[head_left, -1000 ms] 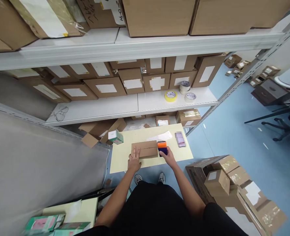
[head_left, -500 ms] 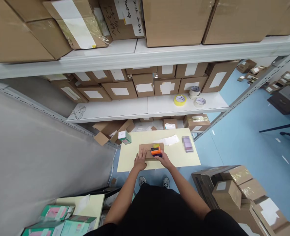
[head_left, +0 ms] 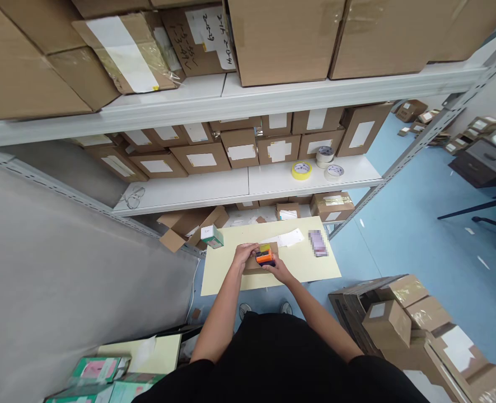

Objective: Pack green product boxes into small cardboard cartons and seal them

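Note:
My right hand is wrapped round an orange and dark tape dispenser with a yellowish roll on its far side. It is held over a small brown cardboard box lying on the pale yellow tabletop. My left hand is at the box's left side, its fingers drawn together close to the dispenser's left end. Whatever those fingertips pinch is too small to make out. Behind the box lie white paper sheets. A green and white carton stands at the table's left corner.
A blurred purple item lies on the table's right side. Tape rolls sit on the shelf beyond, before a row of labelled boxes. An open carton is at the left; stacked boxes stand at my right.
My left hand has gone from lying spread on the box to closed fingers beside the dispenser. The dispenser stays over the box in my right hand. The view has shifted slightly.

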### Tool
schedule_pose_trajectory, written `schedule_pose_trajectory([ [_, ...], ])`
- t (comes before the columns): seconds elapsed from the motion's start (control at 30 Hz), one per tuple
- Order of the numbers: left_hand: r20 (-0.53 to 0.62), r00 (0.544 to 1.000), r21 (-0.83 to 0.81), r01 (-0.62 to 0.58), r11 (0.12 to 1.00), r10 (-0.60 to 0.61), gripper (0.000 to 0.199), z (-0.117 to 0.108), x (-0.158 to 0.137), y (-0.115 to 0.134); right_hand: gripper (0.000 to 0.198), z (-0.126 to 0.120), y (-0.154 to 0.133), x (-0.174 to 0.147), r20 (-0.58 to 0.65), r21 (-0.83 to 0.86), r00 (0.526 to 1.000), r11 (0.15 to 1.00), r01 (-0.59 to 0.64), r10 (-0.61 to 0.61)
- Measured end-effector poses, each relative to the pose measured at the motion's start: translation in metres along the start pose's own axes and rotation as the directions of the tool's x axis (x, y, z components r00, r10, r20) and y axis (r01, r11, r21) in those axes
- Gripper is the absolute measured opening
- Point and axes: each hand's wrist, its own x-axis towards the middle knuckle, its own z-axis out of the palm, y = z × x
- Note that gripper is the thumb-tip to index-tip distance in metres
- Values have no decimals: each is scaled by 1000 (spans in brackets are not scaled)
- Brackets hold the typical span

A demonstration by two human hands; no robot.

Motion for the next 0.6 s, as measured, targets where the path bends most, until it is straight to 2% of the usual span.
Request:
schedule_pose_trajectory([
  [0.23,-101,989,-22,-108,994,106,24,8,-15,-10,64,1,4,-2,30,11,1000,1000,0,0],
  [0.37,-193,965,-49,-190,981,178,28,5,-22,1,64,2,5,-2,25,14,1000,1000,3,-4],
  [0.43,-156,947,1,-283,959,279,28,1,-25,14,62,2,4,-2,-1,16,1000,1000,-5,5],
  [0.5,-67,926,61,-368,928,372,27,-1,-28,27,60,1,3,-1,-12,26,1000,1000,-8,9],
  [0.53,-41,919,66,-388,919,391,27,-1,-30,32,59,2,3,0,-12,32,1000,999,-2,3],
  [0.6,-65,930,9,-362,932,362,31,2,-34,36,59,2,3,0,-11,39,1000,999,15,-15],
])
